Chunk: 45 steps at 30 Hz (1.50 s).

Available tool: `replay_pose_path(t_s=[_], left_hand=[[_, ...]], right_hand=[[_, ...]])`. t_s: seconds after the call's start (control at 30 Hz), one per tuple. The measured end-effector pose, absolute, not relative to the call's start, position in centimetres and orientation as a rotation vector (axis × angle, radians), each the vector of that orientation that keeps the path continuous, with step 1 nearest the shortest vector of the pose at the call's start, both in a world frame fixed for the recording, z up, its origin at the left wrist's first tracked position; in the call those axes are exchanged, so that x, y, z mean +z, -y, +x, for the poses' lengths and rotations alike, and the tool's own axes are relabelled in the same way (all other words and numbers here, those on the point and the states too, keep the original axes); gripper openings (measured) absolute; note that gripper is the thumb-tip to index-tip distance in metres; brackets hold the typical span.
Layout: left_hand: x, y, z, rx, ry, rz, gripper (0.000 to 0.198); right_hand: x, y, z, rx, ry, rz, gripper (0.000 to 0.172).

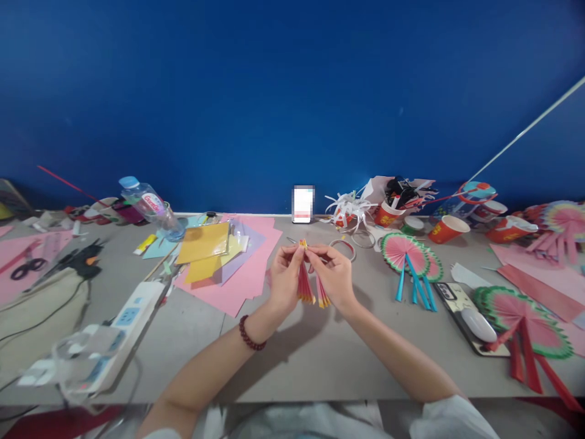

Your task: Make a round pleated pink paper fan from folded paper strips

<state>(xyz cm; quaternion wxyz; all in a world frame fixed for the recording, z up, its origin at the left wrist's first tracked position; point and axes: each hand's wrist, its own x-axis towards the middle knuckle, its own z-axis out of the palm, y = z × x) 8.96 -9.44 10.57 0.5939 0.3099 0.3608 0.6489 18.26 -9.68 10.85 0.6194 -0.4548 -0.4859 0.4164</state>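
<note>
On my feed both hands are busy. Left hand, bracelet on wrist: thumb and fingers pinching the top of the pleated paper. Right hand: same pinch, fingertips close to the left's. Paper is pink with yellow edges, mid-table between the palms, two folded parts hanging down, spread apart at the lower ends. I can't tell if those ends touch the table.

Beyond the hands, phone upright by the blue wall. To the left I get pink sheets under a yellow packet, tilted bottle, power strip. To the right: blue-strip fan, red-strip fan, white case lying on another phone.
</note>
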Motion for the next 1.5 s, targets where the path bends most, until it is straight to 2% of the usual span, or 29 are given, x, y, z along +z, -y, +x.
replay_pose_path(t_s=[0.53,1.1,1.5], left_hand=[[10.58,9.03,8.66,1.484,-0.864,0.641,0.026],[10.57,8.9,8.47,1.483,-0.855,0.641,0.025],[11.4,9.09,8.33,1.494,-0.861,0.641,0.024]], right_hand=[[10.62,9.36,18.74,0.932,1.211,-1.133,0.022],[11.23,9.42,19.18,0.978,1.267,-1.095,0.022],[11.01,9.7,19.25,0.869,1.349,-1.07,0.019]])
